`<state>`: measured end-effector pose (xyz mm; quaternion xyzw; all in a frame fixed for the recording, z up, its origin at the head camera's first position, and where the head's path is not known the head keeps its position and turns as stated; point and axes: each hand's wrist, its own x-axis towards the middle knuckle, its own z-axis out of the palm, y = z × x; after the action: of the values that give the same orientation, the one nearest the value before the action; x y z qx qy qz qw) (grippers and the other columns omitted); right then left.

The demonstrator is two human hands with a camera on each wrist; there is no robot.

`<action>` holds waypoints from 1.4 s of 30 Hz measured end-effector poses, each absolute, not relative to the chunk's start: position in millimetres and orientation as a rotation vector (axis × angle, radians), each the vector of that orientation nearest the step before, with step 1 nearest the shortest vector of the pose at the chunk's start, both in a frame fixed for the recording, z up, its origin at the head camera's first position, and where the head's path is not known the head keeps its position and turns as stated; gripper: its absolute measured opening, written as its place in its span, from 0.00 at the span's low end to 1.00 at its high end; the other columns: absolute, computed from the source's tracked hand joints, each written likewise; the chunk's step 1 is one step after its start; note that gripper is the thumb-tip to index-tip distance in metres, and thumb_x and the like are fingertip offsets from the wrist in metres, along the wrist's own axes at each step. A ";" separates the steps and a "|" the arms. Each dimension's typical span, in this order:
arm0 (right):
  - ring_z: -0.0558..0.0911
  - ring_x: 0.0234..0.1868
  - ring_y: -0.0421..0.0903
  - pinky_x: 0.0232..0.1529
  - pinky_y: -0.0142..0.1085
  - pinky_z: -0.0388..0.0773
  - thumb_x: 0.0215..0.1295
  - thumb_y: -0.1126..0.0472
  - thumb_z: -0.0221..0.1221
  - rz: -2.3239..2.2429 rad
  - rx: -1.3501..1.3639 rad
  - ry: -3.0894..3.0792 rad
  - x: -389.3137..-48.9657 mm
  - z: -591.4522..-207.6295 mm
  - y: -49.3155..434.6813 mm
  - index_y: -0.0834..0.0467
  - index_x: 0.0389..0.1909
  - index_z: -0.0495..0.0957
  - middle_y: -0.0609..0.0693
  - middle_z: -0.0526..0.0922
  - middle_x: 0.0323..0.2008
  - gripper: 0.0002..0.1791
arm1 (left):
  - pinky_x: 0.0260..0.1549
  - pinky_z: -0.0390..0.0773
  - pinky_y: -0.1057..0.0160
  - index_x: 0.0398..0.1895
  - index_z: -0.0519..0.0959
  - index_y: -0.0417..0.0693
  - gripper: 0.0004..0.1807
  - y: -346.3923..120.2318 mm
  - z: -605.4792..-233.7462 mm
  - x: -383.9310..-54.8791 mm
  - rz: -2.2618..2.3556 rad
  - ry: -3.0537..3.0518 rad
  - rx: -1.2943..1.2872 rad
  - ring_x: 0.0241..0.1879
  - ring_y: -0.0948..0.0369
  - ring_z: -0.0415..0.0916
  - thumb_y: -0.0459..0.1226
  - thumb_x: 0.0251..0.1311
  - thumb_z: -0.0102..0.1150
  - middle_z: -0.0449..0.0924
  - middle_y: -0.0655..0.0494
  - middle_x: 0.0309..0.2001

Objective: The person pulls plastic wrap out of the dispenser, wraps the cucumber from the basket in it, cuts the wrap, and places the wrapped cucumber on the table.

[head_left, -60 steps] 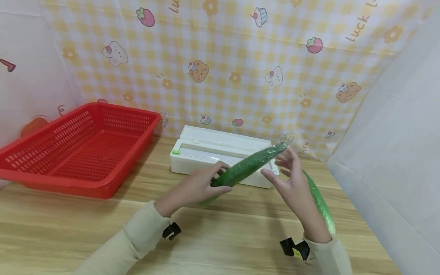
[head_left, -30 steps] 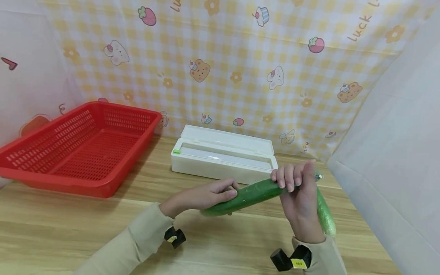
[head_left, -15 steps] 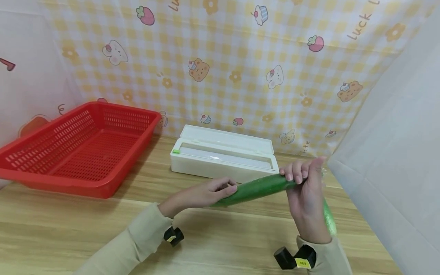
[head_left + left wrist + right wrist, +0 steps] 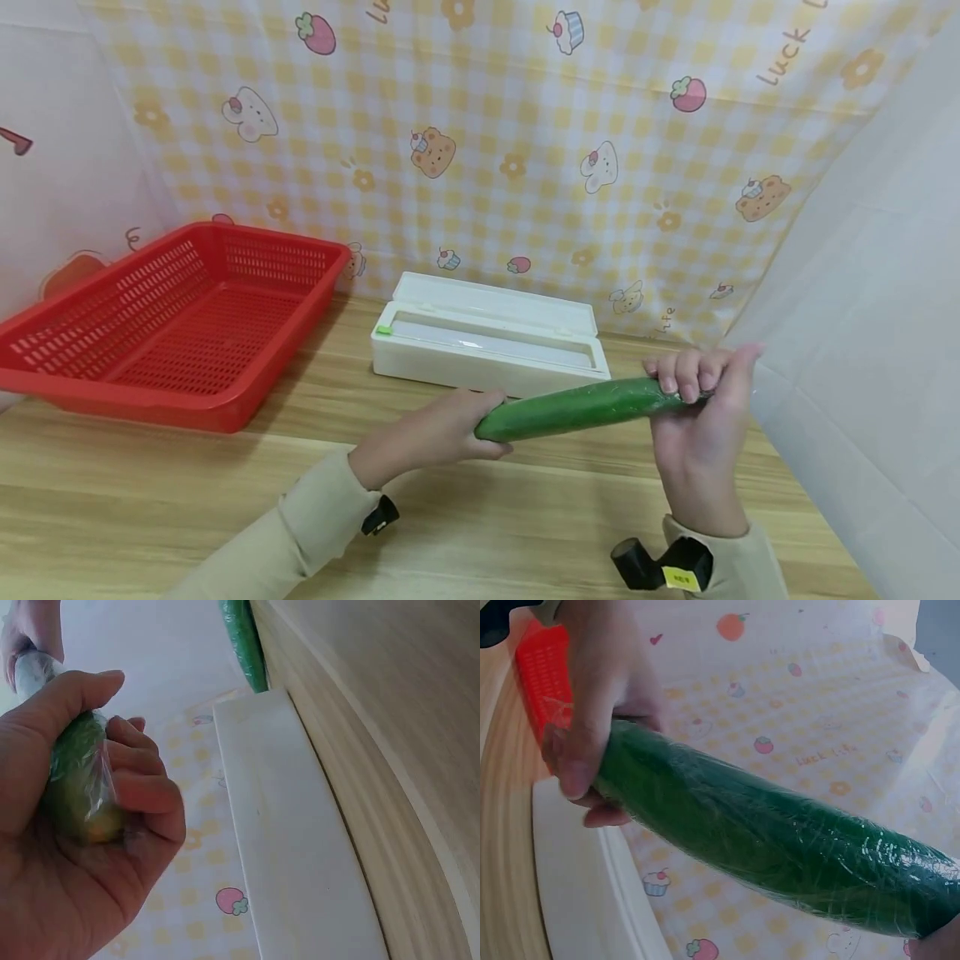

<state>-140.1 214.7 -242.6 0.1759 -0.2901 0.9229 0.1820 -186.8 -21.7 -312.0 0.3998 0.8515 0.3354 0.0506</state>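
Note:
A long green cucumber (image 4: 573, 410), wrapped in clear plastic film, is held up over the table between both hands. The left hand (image 4: 442, 429) grips its left end; in the left wrist view that hand's fingers and thumb curl round the film-covered tip. At the other end, the right hand (image 4: 701, 425) wraps its fingers over the cucumber from above, hiding that tip. Wrinkled, shiny film shows along the cucumber in the right wrist view. A second wrapped cucumber (image 4: 244, 645) lies on the table beyond the white box in the left wrist view; the right arm hides it in the head view.
Behind the hands stands a white cling film dispenser box (image 4: 487, 362), its lid (image 4: 495, 302) raised and a green slider (image 4: 384, 330) at its left end. To the left is a red perforated basket (image 4: 180, 400). A checked cloth (image 4: 480, 125) hangs behind the wooden table (image 4: 480, 533).
The right hand has reached over the cucumber's far end and gripped it. The cucumber has been lowered to a flatter slant and shifted right, and the left hand has moved to its left tip.

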 end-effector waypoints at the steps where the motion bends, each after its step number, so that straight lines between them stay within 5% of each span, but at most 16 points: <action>1: 0.60 0.14 0.46 0.31 0.38 0.66 0.68 0.40 0.40 2.623 0.537 -0.795 -139.1 -241.6 215.5 0.58 0.12 0.56 0.50 0.58 0.08 0.31 | 0.25 0.67 0.71 0.39 0.73 0.50 0.12 -21.6 -312.2 -187.1 1.022 2.583 1.220 0.25 0.68 0.65 0.39 0.53 0.64 0.71 0.65 0.26; 6: 0.58 0.12 0.47 0.30 0.39 0.64 0.71 0.39 0.34 2.654 0.757 -0.738 -135.1 -239.3 218.0 0.58 0.08 0.54 0.50 0.55 0.06 0.35 | 0.25 0.66 0.71 0.31 0.72 0.49 0.10 -21.9 -314.4 -190.7 1.046 2.511 1.187 0.22 0.69 0.62 0.34 0.49 0.66 0.67 0.65 0.22; 13: 0.58 0.13 0.47 0.35 0.42 0.62 0.73 0.43 0.23 2.633 1.152 -0.657 -134.5 -238.7 221.4 0.58 0.08 0.51 0.50 0.54 0.06 0.35 | 0.32 0.69 0.65 0.37 0.74 0.52 0.16 -23.9 -310.3 -191.7 1.107 2.389 1.068 0.30 0.65 0.67 0.38 0.44 0.70 0.72 0.63 0.29; 19: 0.59 0.13 0.48 0.37 0.43 0.62 0.73 0.45 0.19 2.578 1.274 -0.657 -132.9 -235.5 226.2 0.58 0.07 0.51 0.51 0.55 0.06 0.35 | 0.25 0.70 0.65 0.42 0.72 0.46 0.23 -24.0 -308.9 -192.2 1.236 2.266 0.911 0.29 0.62 0.67 0.36 0.41 0.70 0.72 0.56 0.32; 23: 0.70 0.20 0.52 0.41 0.42 0.67 0.75 0.48 0.26 2.544 1.027 -0.855 -130.6 -233.9 231.5 0.62 0.08 0.57 0.56 0.69 0.10 0.36 | 0.25 0.71 0.67 0.38 0.70 0.42 0.18 -26.0 -308.1 -193.5 1.307 2.387 0.935 0.27 0.63 0.67 0.30 0.43 0.65 0.71 0.55 0.29; 26: 0.76 0.32 0.50 0.47 0.39 0.68 0.75 0.49 0.32 2.328 0.662 -1.255 -129.8 -231.4 235.0 0.65 0.14 0.72 0.56 0.79 0.22 0.35 | 0.21 0.71 0.71 0.37 0.69 0.42 0.14 -30.1 -304.3 -194.1 1.284 2.643 0.967 0.23 0.64 0.67 0.26 0.47 0.59 0.71 0.56 0.27; 29: 0.73 0.23 0.44 0.32 0.34 0.69 0.73 0.45 0.34 1.886 0.237 -1.814 -129.9 -229.5 239.8 0.58 0.27 0.81 0.50 0.76 0.17 0.31 | 0.16 0.66 0.74 0.35 0.67 0.44 0.12 -36.7 -300.2 -195.7 1.223 2.907 0.981 0.18 0.67 0.64 0.23 0.51 0.55 0.69 0.58 0.21; 33: 0.58 0.12 0.41 0.14 0.36 0.57 0.71 0.40 0.32 1.368 -0.055 -2.306 -130.8 -230.3 245.7 0.49 0.33 0.77 0.45 0.60 0.10 0.27 | 0.13 0.59 0.74 0.32 0.63 0.46 0.13 -46.8 -298.1 -200.1 1.130 3.147 1.032 0.14 0.68 0.59 0.22 0.53 0.52 0.62 0.60 0.14; 42: 0.64 0.19 0.41 0.21 0.30 0.63 0.73 0.45 0.34 1.121 -0.118 -2.299 -133.1 -234.6 241.6 0.58 0.31 0.68 0.48 0.66 0.18 0.24 | 0.16 0.63 0.70 0.33 0.62 0.44 0.15 -53.0 -293.8 -207.9 1.290 2.937 0.962 0.17 0.64 0.61 0.25 0.50 0.59 0.65 0.57 0.18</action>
<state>-133.1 241.6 -234.6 -0.0442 -0.8602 0.4196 0.2863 -207.9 -53.0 -293.8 0.2857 0.8723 0.3830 -0.1036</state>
